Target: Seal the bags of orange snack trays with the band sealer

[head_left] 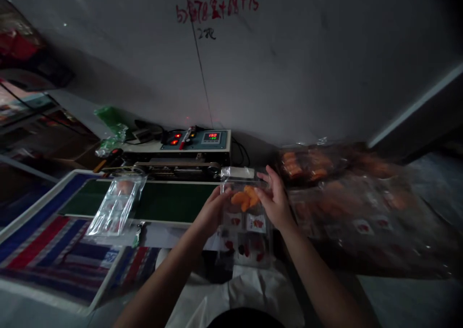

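Note:
A clear plastic food package [235, 221] with orange pieces, small printed sachets and dark red bits is between my hands, its top edge by the right end of a sealing machine [173, 157]. My left hand [211, 212] is closed on the package's left edge, with the fingers partly hidden. On the right edge, my right hand [277, 200] grips with the thumb over the film and some fingers stretched out past it. A second clear package [117, 203] lies at the left on the machine's green conveyor belt [171, 201].
Several more filled packages [333, 200] are piled at the right. A marker pen [186, 137] rests on the lit control panel [211, 137]. Left of the belt is a white-rimmed container with striped red, white and blue cloth [43, 241]. A wall with red writing [224, 7] stands behind.

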Demonstrator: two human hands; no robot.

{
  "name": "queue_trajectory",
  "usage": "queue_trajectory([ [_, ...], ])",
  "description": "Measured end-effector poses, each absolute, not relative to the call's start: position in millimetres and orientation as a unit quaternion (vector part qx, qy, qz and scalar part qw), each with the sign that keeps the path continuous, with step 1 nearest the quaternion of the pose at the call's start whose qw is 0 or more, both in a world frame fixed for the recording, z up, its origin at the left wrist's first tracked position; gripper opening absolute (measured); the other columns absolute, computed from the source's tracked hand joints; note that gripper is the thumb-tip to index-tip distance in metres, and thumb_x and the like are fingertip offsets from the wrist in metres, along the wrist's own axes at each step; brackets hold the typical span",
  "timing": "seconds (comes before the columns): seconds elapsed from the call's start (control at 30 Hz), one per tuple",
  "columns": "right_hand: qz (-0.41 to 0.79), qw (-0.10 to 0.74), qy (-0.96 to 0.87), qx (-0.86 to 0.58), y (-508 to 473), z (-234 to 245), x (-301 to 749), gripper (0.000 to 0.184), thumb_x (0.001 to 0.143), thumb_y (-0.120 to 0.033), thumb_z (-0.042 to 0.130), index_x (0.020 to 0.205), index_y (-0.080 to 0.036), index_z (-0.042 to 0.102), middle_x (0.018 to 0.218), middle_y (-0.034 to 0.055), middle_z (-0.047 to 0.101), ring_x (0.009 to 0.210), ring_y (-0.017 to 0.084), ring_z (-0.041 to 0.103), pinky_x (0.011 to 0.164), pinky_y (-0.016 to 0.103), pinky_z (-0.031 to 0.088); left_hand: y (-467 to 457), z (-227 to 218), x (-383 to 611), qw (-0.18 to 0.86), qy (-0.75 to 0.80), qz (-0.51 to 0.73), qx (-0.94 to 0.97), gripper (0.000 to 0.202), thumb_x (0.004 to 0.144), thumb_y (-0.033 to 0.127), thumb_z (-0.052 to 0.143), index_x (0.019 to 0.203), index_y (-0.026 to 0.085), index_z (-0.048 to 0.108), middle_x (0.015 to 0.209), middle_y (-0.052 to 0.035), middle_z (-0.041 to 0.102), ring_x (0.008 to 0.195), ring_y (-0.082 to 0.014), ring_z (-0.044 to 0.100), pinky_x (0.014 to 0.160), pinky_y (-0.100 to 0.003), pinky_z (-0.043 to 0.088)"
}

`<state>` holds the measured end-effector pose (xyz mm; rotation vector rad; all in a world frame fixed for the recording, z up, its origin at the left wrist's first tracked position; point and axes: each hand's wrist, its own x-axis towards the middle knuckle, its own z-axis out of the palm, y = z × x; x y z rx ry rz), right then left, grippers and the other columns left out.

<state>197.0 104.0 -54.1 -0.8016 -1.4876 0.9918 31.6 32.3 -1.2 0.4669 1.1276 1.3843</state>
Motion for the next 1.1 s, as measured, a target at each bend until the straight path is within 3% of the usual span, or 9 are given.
queue_trajectory([
  [0.17,0.383,0.511,-0.670,-0.379,107,-69,183,0.051,0.090,-0.044,0.062,0.137,-0.025,0.056,0.135,0.0109,0.064,0.120,0.027,0.064,0.102,0.045,0.055,48,-27,10,0.542,0.539,0.611,0.205,0.056,0.055,0.056,0.090,0.088,0.019,0.063,0.082,-0.0032,0.072,0.064,-0.0149,0.065,0.057,-0.024,0.051],
  [0.27,0.414,0.484,-0.667,-0.386,107,-73,182,0.068,0.088,-0.052,0.063,0.148,-0.024,0.047,0.142,0.0128,0.060,0.110,0.027,0.069,0.096,0.043,0.058,58,-36,8,0.527,0.542,0.623,0.201,0.053,0.054,0.053,0.090,0.083,0.018,0.062,0.070,0.0016,0.065,0.058,-0.0111,0.060,0.054,-0.021,0.048],
  [0.37,0.442,0.509,-0.636,-0.375,106,-80,184,0.076,0.090,-0.056,0.060,0.155,-0.023,0.036,0.141,0.0132,0.060,0.122,0.027,0.064,0.099,0.044,0.056,65,-39,10,0.548,0.523,0.629,0.172,0.054,0.051,0.048,0.092,0.082,0.018,0.059,0.070,0.0018,0.064,0.059,-0.0132,0.062,0.055,-0.024,0.051],
  [0.43,0.438,0.519,-0.631,-0.376,106,-85,186,0.067,0.093,-0.055,0.056,0.152,-0.025,0.042,0.139,0.0116,0.061,0.129,0.026,0.059,0.104,0.046,0.053,69,-40,12,0.548,0.520,0.633,0.168,0.054,0.051,0.047,0.092,0.081,0.019,0.057,0.070,0.0021,0.063,0.060,-0.0133,0.062,0.056,-0.025,0.052],
  [0.53,0.390,0.510,-0.653,-0.402,109,-87,190,0.049,0.094,-0.051,0.056,0.135,-0.025,0.061,0.135,0.0100,0.064,0.124,0.026,0.060,0.107,0.047,0.050,75,-42,11,0.544,0.522,0.632,0.180,0.054,0.053,0.049,0.091,0.082,0.019,0.057,0.073,0.0020,0.064,0.059,-0.0126,0.062,0.055,-0.025,0.052],
  [0.6,0.356,0.504,-0.663,-0.425,111,-88,190,0.045,0.093,-0.048,0.056,0.131,-0.025,0.064,0.133,0.0098,0.065,0.121,0.027,0.061,0.105,0.048,0.051,78,-44,8,0.544,0.527,0.626,0.184,0.054,0.054,0.051,0.090,0.085,0.020,0.059,0.078,0.0004,0.067,0.060,-0.0132,0.063,0.054,-0.024,0.050],
  [0.83,0.330,0.531,-0.635,-0.453,114,-103,176,0.050,0.091,-0.046,0.055,0.135,-0.021,0.061,0.134,0.0140,0.062,0.118,0.028,0.061,0.099,0.047,0.053,88,-48,-3,0.496,0.590,0.623,0.134,0.038,0.054,0.036,0.088,0.072,0.016,0.062,0.056,0.0063,0.053,0.042,-0.0053,0.044,0.040,-0.018,0.028],
  [1.0,0.340,0.523,-0.619,-0.477,114,-115,172,0.055,0.091,-0.046,0.053,0.138,-0.017,0.058,0.136,0.0162,0.061,0.119,0.028,0.060,0.101,0.047,0.052,105,-50,-5,0.502,0.592,0.623,0.095,0.025,0.060,0.026,0.081,0.074,0.014,0.064,0.058,0.0030,0.058,0.048,-0.0105,0.055,0.047,-0.022,0.043],
  [1.1,0.348,0.515,-0.611,-0.489,115,-119,170,0.057,0.092,-0.047,0.052,0.139,-0.016,0.056,0.135,0.0164,0.061,0.121,0.028,0.059,0.104,0.048,0.049,111,-48,-11,0.505,0.596,0.619,0.080,0.017,0.063,0.020,0.077,0.071,0.014,0.063,0.056,0.0023,0.058,0.047,-0.0095,0.054,0.048,-0.021,0.043],
])
